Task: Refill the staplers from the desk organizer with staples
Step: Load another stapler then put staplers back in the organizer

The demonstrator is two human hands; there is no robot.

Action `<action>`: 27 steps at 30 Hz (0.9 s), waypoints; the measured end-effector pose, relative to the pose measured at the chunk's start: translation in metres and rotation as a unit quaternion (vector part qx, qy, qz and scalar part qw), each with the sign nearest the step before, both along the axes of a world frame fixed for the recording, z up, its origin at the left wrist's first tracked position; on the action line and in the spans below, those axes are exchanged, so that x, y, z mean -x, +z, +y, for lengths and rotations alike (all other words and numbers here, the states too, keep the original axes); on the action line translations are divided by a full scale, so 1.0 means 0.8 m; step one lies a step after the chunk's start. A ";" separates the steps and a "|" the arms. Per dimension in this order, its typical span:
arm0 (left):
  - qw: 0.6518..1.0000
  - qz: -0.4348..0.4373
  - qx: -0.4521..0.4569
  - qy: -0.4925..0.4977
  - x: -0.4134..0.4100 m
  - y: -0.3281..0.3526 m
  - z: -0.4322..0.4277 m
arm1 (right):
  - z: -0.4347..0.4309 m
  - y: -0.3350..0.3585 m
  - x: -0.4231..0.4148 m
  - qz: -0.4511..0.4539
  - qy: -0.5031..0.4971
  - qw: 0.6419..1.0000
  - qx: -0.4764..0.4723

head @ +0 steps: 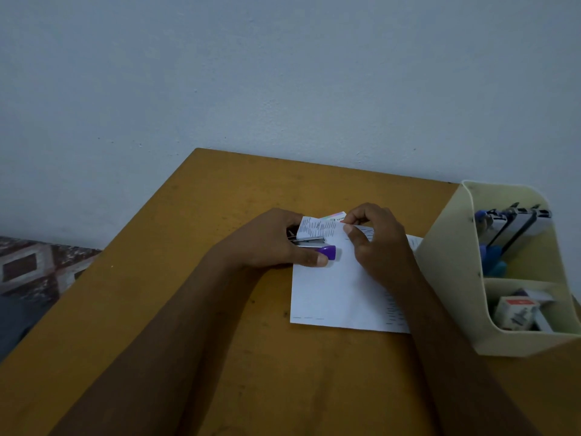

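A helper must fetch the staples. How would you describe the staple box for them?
At the right edge of the wooden desk stands a cream desk organizer. Its near compartment holds the staple box: small, white, red-labelled, unlike the long staplers in the far compartment.

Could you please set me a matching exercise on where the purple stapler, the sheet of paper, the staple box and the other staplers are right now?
Things:
1. purple stapler
2. sheet of paper
3. staple box
4. other staplers

Places:
A. near compartment of the desk organizer
B. gripped in the left hand
C. far compartment of the desk organizer
D. lying on the table, far edge pinched by the right hand

Pairs: 1-B, 2-D, 3-A, 4-C
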State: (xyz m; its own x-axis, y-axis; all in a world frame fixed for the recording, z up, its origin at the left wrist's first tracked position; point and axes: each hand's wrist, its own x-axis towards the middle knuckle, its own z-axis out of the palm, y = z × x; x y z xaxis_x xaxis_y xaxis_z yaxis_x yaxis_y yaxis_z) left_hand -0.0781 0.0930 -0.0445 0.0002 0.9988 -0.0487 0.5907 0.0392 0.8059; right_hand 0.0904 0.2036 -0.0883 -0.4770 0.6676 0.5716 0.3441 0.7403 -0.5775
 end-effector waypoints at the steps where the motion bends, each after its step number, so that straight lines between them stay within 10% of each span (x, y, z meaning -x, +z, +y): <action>1: 1.000 0.001 -0.004 0.004 -0.001 -0.001 0.001 | 0.000 0.000 0.000 0.001 0.002 1.000 -0.004; 27: 1.000 0.012 -0.009 0.017 -0.012 -0.006 0.016 | 0.003 -0.005 0.000 0.002 0.019 1.000 0.005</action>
State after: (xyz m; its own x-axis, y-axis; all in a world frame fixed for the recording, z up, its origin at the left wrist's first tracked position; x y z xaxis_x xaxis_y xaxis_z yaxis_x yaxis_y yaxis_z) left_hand -0.0686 0.1062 -0.0494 -0.0345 0.9989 -0.0311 0.6078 0.0457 0.7928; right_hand 0.0905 0.2058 -0.0922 -0.5003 0.6543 0.5671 0.3131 0.7474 -0.5860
